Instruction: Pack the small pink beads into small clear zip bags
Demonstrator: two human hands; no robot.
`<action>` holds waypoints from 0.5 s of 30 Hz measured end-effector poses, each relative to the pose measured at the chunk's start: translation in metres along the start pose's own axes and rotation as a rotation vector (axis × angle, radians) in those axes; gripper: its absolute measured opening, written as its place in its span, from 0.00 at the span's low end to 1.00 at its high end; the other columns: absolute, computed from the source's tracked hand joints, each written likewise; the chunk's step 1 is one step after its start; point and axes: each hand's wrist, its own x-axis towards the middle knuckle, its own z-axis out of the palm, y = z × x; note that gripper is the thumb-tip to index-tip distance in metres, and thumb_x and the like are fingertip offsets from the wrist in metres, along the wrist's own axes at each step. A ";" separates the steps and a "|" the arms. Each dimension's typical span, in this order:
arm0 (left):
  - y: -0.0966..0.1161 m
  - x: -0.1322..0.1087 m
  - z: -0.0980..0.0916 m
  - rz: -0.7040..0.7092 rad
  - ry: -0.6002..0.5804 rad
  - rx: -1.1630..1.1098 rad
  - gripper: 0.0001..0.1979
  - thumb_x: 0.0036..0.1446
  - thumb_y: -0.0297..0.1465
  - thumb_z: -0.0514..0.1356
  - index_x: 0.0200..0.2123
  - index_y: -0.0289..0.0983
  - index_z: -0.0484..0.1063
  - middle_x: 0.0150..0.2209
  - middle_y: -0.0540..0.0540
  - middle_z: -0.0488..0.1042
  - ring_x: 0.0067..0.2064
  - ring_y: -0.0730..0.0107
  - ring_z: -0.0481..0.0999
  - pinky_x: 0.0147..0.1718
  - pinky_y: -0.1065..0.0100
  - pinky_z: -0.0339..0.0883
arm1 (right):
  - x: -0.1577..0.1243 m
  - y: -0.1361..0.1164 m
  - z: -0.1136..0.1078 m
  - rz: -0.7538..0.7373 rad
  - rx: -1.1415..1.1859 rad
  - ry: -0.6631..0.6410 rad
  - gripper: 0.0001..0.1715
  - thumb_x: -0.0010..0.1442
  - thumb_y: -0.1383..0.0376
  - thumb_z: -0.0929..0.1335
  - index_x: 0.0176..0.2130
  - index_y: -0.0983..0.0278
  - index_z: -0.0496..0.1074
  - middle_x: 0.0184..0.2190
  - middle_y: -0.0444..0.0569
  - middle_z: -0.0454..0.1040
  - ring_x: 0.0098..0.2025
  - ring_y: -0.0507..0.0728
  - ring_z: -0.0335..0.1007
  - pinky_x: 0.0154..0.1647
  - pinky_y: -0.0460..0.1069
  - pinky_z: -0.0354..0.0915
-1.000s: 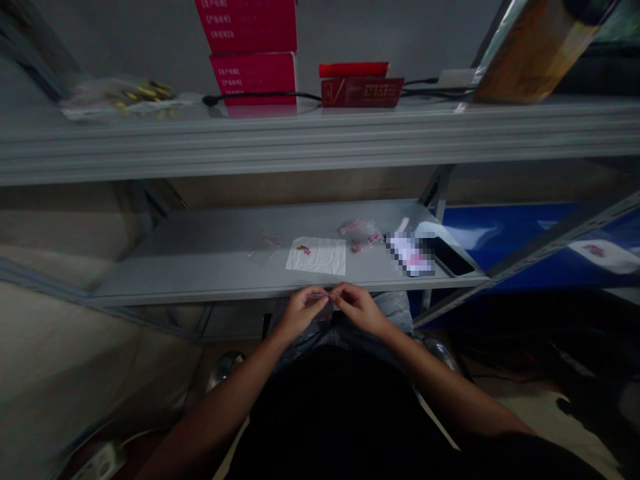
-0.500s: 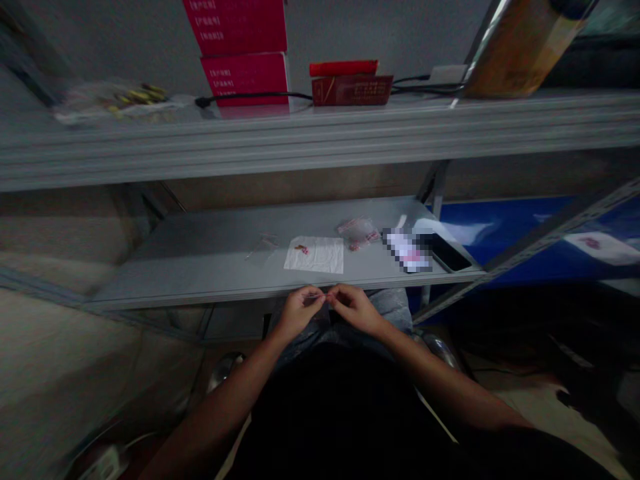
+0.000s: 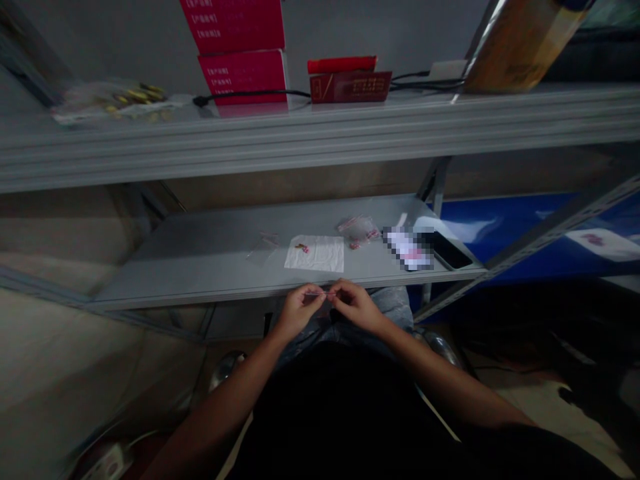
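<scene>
Just in front of the shelf's edge, above the lap, my left hand (image 3: 301,308) and my right hand (image 3: 355,307) meet fingertip to fingertip. Both are pinched on the thin reddish edge of what looks like a small clear zip bag (image 3: 320,293); most of it is hidden or too faint to make out. Past the hands, a white paper sheet (image 3: 323,257) lies on the grey shelf (image 3: 165,267), with small red and gold pieces (image 3: 302,248) on it. An empty-looking clear zip bag (image 3: 264,244) is to its left. More clear bags with red pieces (image 3: 359,230) lie to its right.
A phone (image 3: 450,252) and a partly blurred-out white item (image 3: 407,250) lie at the shelf's right end. The upper shelf (image 3: 300,137) overhangs, carrying pink boxes (image 3: 245,73), a dark red box (image 3: 350,88), a black cable (image 3: 203,101) and a bag of yellowish pieces (image 3: 130,100).
My right hand has risen very slightly, and the thin edge between my fingertips shows a little more plainly. Both hands keep their pinch; the things on the shelf have not moved.
</scene>
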 end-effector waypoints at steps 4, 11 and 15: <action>0.003 0.001 0.000 -0.006 0.046 -0.033 0.11 0.57 0.40 0.67 0.36 0.38 0.77 0.38 0.44 0.81 0.41 0.63 0.80 0.45 0.63 0.73 | 0.001 0.000 -0.002 -0.028 -0.019 0.037 0.10 0.69 0.59 0.69 0.39 0.62 0.76 0.35 0.48 0.75 0.38 0.57 0.71 0.41 0.51 0.66; 0.004 0.000 -0.002 -0.008 0.060 -0.016 0.13 0.58 0.41 0.66 0.36 0.37 0.77 0.37 0.44 0.81 0.40 0.63 0.80 0.44 0.63 0.74 | 0.000 0.002 -0.002 -0.009 -0.019 0.023 0.11 0.69 0.57 0.69 0.39 0.61 0.75 0.36 0.48 0.75 0.38 0.57 0.71 0.41 0.51 0.67; 0.003 0.001 -0.003 -0.020 0.042 -0.040 0.13 0.58 0.42 0.67 0.37 0.38 0.77 0.39 0.44 0.81 0.41 0.64 0.80 0.45 0.62 0.74 | 0.001 0.004 -0.002 -0.024 -0.025 0.055 0.10 0.70 0.57 0.69 0.39 0.61 0.75 0.36 0.48 0.75 0.39 0.58 0.72 0.42 0.51 0.66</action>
